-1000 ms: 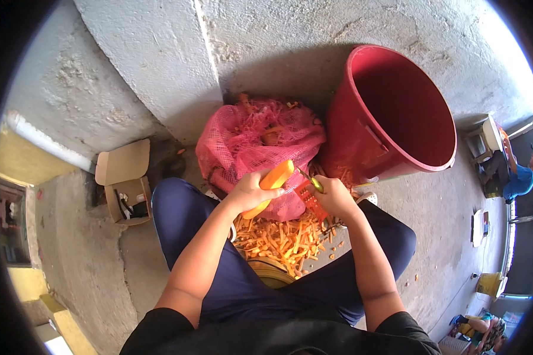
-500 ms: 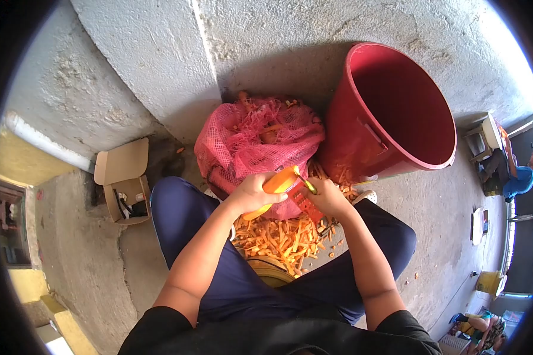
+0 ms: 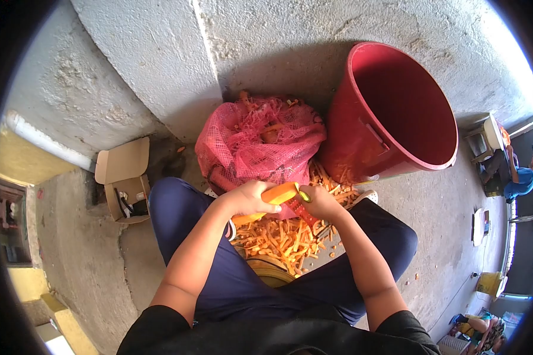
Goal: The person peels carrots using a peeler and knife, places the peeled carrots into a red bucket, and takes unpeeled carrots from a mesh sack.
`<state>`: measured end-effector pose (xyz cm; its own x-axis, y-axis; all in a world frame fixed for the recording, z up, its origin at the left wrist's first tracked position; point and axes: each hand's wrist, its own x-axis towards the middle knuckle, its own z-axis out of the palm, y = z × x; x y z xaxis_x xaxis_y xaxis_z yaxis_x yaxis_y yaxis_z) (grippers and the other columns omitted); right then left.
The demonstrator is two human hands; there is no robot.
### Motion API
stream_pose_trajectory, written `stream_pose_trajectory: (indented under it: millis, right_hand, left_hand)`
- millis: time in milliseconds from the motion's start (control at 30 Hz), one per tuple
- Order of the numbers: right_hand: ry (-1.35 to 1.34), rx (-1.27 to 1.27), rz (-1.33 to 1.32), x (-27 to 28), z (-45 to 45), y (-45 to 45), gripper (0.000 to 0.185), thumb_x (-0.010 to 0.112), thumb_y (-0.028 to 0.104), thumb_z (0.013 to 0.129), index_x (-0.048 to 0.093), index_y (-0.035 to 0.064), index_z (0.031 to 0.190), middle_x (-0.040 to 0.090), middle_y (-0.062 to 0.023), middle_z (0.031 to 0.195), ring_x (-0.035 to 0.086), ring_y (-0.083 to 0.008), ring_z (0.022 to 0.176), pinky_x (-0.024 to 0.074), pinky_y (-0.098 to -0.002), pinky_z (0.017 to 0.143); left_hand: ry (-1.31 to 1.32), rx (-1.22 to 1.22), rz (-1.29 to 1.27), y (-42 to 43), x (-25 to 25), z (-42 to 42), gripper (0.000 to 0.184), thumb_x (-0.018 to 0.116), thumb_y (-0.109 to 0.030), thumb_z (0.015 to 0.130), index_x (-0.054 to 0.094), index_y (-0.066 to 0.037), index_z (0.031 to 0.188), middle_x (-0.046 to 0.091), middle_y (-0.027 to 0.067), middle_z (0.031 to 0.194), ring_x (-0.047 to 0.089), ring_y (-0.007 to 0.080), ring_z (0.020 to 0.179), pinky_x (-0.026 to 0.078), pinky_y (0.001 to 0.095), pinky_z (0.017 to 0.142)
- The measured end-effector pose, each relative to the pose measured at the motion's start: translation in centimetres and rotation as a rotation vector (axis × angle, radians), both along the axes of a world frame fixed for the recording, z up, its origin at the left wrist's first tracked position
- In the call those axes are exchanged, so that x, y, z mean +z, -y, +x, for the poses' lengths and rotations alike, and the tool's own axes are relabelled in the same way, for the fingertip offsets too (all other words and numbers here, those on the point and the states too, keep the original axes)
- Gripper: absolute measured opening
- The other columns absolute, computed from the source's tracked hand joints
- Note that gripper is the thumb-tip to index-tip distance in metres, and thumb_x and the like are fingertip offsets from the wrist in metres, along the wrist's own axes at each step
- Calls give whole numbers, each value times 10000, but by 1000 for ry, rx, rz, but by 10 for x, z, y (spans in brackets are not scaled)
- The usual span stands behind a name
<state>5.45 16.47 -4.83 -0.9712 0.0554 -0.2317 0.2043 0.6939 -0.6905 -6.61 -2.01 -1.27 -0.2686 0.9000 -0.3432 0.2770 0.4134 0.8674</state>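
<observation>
My left hand (image 3: 253, 199) is wrapped round a thick orange carrot-like vegetable (image 3: 281, 192), which lies slanted with its upper end toward the right. Closed on a tool with a yellow-green handle (image 3: 304, 196), my right hand (image 3: 321, 203) is right beside that end. A red perforated piece (image 3: 299, 210) shows just below the right hand; whether it belongs to the tool I cannot tell. Beneath both hands lies a heap of orange peelings (image 3: 284, 239). Behind them stands a pink mesh bag (image 3: 260, 142) with orange pieces inside.
A large red bin (image 3: 361, 130) stands at the right of the bag, against the wall. An open cardboard box (image 3: 124, 168) is at the left. Between my legs is a yellow rounded object (image 3: 269, 273). A person in blue (image 3: 520, 180) sits far right; another person is at lower right.
Both hands have moved down toward me. The orange vegetable has tilted flatter, and the tool in my right hand now meets its upper end.
</observation>
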Motion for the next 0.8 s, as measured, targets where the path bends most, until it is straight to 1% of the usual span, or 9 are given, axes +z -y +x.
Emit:
stream_pose_trajectory:
  millis: [233,300,333,400,433,500,567,633,800]
  right_hand:
    - [35,77,-60,-24,0,3,230,479,236,800,551,24,854,573,-211,765,548,-368,740,429,-418,643]
    - [7,245,99,-47,-4,-3,264,462,269,806,557,29,861,574,-213,775,547,-371,745,428,-425,651]
    - [91,92,-4,-52,-3,2,267,437,265,815,575,39,850,579,-211,780,548,-372,726,423,-439,658]
    - [278,181,-5,-70,-5,10,222,501,210,791,591,60,926,602,-144,877,587,-263,773,451,-362,671]
    - [368,148,-237,-94,-3,10,238,527,192,790,572,45,972,602,-101,875,584,-232,785,467,-346,690]
    - [32,124,-898,-98,10,22,248,547,163,789,548,38,1003,593,-71,893,584,-205,794,482,-319,699]
    - [-341,104,-826,-82,7,46,219,554,174,788,563,62,976,598,-63,916,596,-197,791,482,-314,705]
    - [-360,73,-1013,-71,3,52,222,550,175,794,554,63,985,592,-70,937,594,-193,801,485,-314,706]
    - [-5,-189,-1772,-63,-16,30,231,540,176,806,533,64,1008,576,-88,987,589,-182,826,491,-313,710]
  left_hand:
    - [117,11,-63,-1,-1,0,468,683,-302,663,548,1,993,618,131,874,593,198,786,445,307,717]
    - [154,-303,61,-6,7,15,469,687,-270,670,534,-14,1032,611,101,859,577,159,779,440,283,702]
    - [204,-402,83,-13,10,32,444,691,-243,676,537,-19,1028,609,82,840,571,126,759,443,271,679]
    - [146,-392,224,-21,17,48,411,686,-205,686,538,-19,1022,612,63,803,572,113,686,447,265,645]
    - [205,-317,192,-23,13,47,390,689,-191,688,530,-18,1000,608,47,780,560,102,674,440,252,646]
    - [337,-90,331,-22,5,42,374,683,-176,699,499,-24,988,572,31,797,539,107,765,429,260,700]
    - [450,36,438,-22,2,33,382,677,-168,707,485,-43,1013,548,34,852,523,121,843,413,268,764]
    - [639,223,606,-29,3,38,404,668,-163,716,475,-66,1057,527,42,900,508,140,896,395,268,808]
    - [358,237,800,-38,-3,42,395,659,-70,702,478,-62,1054,493,64,1036,458,178,1018,351,303,887]
